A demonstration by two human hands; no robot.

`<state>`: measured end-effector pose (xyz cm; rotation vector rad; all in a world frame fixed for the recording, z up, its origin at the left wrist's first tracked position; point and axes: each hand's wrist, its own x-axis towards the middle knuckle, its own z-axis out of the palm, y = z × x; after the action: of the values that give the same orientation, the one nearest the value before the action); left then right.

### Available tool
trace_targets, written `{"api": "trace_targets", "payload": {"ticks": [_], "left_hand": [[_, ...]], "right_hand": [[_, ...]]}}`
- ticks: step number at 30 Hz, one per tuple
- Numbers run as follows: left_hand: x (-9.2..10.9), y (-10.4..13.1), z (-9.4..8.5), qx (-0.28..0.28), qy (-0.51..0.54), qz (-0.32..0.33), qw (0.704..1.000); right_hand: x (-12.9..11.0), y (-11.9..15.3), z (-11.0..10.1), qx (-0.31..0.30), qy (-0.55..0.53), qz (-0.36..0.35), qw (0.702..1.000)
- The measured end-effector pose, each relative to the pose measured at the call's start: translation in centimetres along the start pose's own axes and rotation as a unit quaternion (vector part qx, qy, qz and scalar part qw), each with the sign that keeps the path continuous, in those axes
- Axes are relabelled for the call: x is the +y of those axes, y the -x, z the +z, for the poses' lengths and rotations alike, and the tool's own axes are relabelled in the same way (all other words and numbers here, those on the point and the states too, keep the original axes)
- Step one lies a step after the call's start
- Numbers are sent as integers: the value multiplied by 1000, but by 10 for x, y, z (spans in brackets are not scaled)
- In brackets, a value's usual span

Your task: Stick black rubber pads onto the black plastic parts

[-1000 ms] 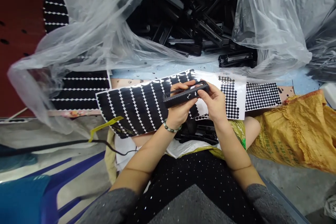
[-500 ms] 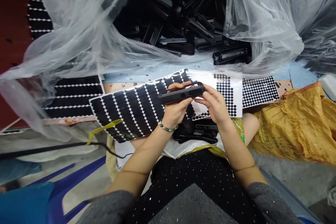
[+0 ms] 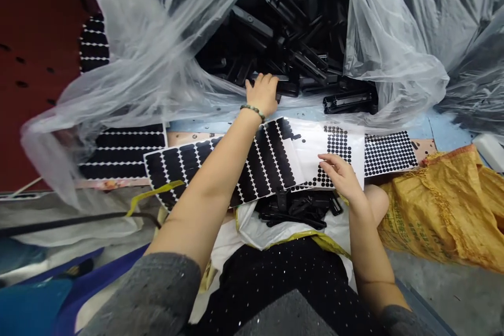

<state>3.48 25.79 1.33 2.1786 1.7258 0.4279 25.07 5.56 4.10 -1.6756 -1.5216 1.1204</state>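
Parts [image 3: 309, 65] lie beside the left hand [image 3: 263, 94], grip unclear; the empty right hand [image 3: 342, 174] hovers half-curled by the worktop's [image 3: 439, 123] near edge.

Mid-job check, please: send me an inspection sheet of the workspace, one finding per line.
Surface: blue tabletop, largely covered.
Job's things: black parts in a jumbled pile at the far side; striped black sheet and dotted sheet nearer the person.
Clutter: clear plastic sheeting around the pile; similar parts in a bag at the lap.
Hands: left hand at the pile's near edge, grip hidden; right hand over the dotted sheet, nothing visibly held.
Cables: black cable at lower left.
Surroundings: yellow sack at right.
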Motion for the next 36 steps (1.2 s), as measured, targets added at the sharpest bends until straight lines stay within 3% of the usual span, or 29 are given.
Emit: {"api": "trace_targets", "payload": {"ticks": [3, 6, 9, 12, 15, 18, 21, 26, 27, 29, 31, 33, 36], "left_hand": [[4, 2, -5, -47, -62, -10, 997], [-9, 5, -8, -52, -47, -23, 997], [-27, -9, -7, -8, 73, -2, 997], [-37, -35, -2, 28, 185, -21, 982], [-35, -57, 0, -2, 217, -50, 975], [-33, -63, -4, -48, 292, -55, 954], [-28, -52, -19, -68, 340, -58, 936], [0, 6, -57, 4, 366, -53, 929], [7, 22, -60, 3, 404, -65, 912], [17, 54, -55, -29, 529, -107, 841], [22, 85, -40, -64, 627, -163, 759], [23, 112, -21, -86, 682, -212, 695], [25, 142, 0, -108, 752, -241, 604]], "right_hand": [[10, -5, -2, 45, 5, 13, 999], [20, -16, -7, 102, 5, 26, 994], [27, -31, -11, 139, 6, 17, 990], [30, -44, -11, 149, 15, -3, 989], [31, -52, -11, 153, 58, -6, 987], [33, -59, -9, 147, 125, -6, 981], [33, -71, -4, 142, 180, 4, 973], [24, -98, 10, 149, 229, 41, 961], [23, -103, 11, 145, 231, 48, 961], [21, -110, 12, 141, 225, 54, 963], [20, -112, 11, 138, 220, 50, 964], [20, -108, 11, 139, 205, 45, 968], [15, -91, 19, 141, 70, 36, 987]]}}
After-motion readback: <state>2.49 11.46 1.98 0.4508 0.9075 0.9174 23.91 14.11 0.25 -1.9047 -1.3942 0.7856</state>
